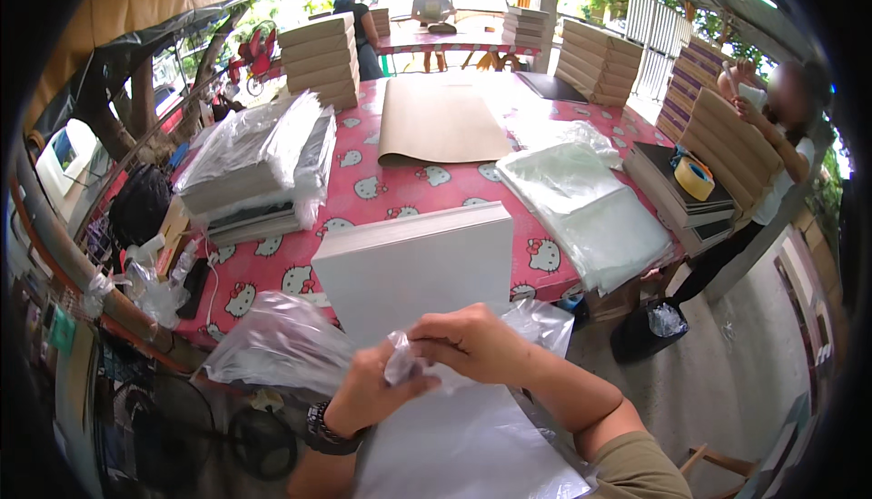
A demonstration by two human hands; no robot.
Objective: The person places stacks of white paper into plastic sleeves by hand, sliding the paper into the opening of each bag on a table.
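Note:
Close together at the near table edge, my left hand [371, 388] and my right hand [474, 343] pinch a bunched bit of a clear plastic bag [282, 340]. The bag's loose film spreads out to the left of my hands, and more film shows to their right. Just beyond my fingers, a thick white stack of sheets [413, 267] stands on its edge, its lower part hidden by my hands and the film. Below my hands a pale, film-covered sheet [463, 449] lies near my body. A dark watch [331, 428] is on my left wrist.
On the pink patterned table [363, 204] lie plastic-wrapped stacks [259, 158], brown paper [440, 122] and flat clear bags [586, 208]. Brown packages [320, 59] are piled behind. A tape roll [693, 178] tops a stack near a person [799, 136] at right. A black bin [649, 331] stands below.

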